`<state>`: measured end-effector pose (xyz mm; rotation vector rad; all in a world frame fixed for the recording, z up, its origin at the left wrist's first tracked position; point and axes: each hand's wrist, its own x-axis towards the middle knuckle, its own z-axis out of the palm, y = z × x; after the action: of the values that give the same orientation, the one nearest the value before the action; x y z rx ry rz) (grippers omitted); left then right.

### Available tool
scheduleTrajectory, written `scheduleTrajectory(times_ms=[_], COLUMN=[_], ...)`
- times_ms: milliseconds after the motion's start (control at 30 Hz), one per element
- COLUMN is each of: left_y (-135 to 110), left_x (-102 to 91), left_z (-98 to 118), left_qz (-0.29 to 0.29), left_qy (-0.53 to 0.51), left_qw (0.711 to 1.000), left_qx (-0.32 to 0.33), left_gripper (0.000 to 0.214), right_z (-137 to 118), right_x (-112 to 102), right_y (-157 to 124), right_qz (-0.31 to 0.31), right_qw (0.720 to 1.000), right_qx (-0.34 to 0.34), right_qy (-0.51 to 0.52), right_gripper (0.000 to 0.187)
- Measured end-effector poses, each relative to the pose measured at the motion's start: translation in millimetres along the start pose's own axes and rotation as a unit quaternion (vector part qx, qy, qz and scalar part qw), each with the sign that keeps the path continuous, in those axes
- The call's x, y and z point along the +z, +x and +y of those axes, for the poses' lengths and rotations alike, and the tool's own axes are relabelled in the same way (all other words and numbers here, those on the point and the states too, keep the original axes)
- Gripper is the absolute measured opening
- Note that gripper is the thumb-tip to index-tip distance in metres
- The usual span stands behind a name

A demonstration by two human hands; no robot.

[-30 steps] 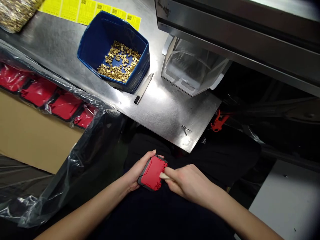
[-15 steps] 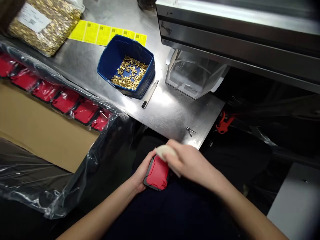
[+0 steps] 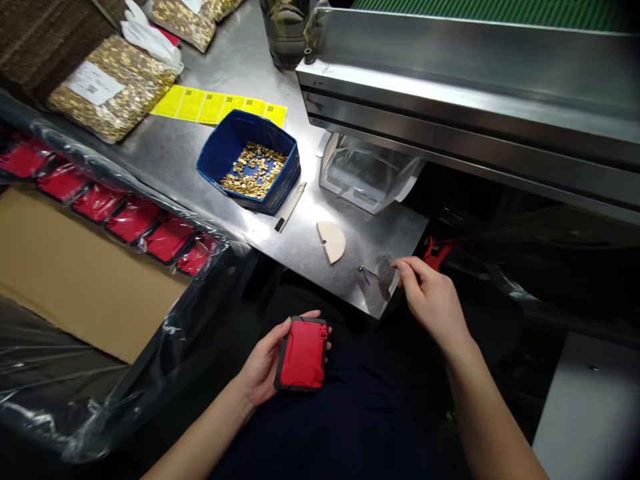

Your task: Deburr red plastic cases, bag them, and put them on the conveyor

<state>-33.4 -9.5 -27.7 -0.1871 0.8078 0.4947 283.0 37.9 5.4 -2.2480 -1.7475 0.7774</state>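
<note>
My left hand (image 3: 265, 363) is wrapped round a flat red plastic case with a black rim (image 3: 303, 353); its red face is turned up. Over the bench corner, the thumb and fingers of my right hand (image 3: 425, 290) are pinched together, and what they hold, if anything, is too small to make out. Just left of those fingertips lies a small metal tool (image 3: 367, 271), perhaps nail clippers. A cream half-round pad (image 3: 332, 241) with a notch in its straight edge rests flat on the bench.
A blue bin (image 3: 215, 157) holds small brass pieces, with a light-handled cutter (image 3: 291, 208) beside it. Behind are yellow labels (image 3: 205, 103) and a bag of brass parts (image 3: 120, 80). Left stands a plastic-lined carton (image 3: 100, 267) with red cases; right, a steel-sided conveyor (image 3: 450, 100).
The half-round pad has gone from my right hand onto the bench. My right hand has moved right to the bench corner. My left hand has turned the case more upright.
</note>
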Motion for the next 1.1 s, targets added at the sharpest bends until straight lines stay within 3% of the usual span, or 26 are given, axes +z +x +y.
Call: scheduleTrajectory(times_ms=[100, 167, 233, 433, 600, 700, 800, 900, 967, 1100], left_y=[5, 10, 14, 10, -3, -12, -20, -23, -21, -14], left_x=[-0.1, 4.0, 10.3, 25.9, 18.4, 9.6, 5.6, 4.8, 2.5, -6.0], left_z=[9, 17, 24, 27, 13, 11, 15, 18, 14, 0], left_qz=[-0.003, -0.002, -0.003, -0.011, -0.002, 0.037, 0.072, 0.094, 0.116, 0.166], left_qy=[0.005, 0.009, 0.017, 0.021, 0.065, 0.111, 0.197, 0.285, 0.299, 0.264], left_qw=[1.000, 1.000, 1.000, 1.000, 0.995, 0.986, 0.967, 0.938, 0.929, 0.930], left_qx=[0.017, 0.022, 0.014, 0.001, 0.076, 0.116, 0.144, 0.171, 0.183, 0.195], left_gripper=[0.061, 0.064, 0.065, 0.070, 0.068, 0.066, 0.067, 0.071, 0.073, 0.073], right_z=[75, 118, 149, 185, 193, 170, 111, 36, -6, -48], right_x=[-17, -19, -14, 7, -6, -20, -26, -14, 1, 25], right_y=[-21, -16, 2, 70, 68, 42, 7, -24, -37, -50], right_qz=[0.004, 0.010, 0.001, -0.040, -0.053, -0.107, -0.226, -0.337, -0.367, -0.377], right_qw=[0.980, 0.950, 0.937, 0.918, 0.905, 0.897, 0.879, 0.869, 0.871, 0.874], right_qx=[0.034, 0.030, 0.000, -0.136, -0.243, -0.340, -0.396, -0.333, -0.270, -0.235], right_qy=[-0.194, -0.310, -0.350, -0.369, -0.346, -0.261, -0.139, -0.145, -0.185, -0.198], right_gripper=[0.031, 0.035, 0.045, 0.057, 0.050, 0.038, 0.028, 0.022, 0.016, 0.016])
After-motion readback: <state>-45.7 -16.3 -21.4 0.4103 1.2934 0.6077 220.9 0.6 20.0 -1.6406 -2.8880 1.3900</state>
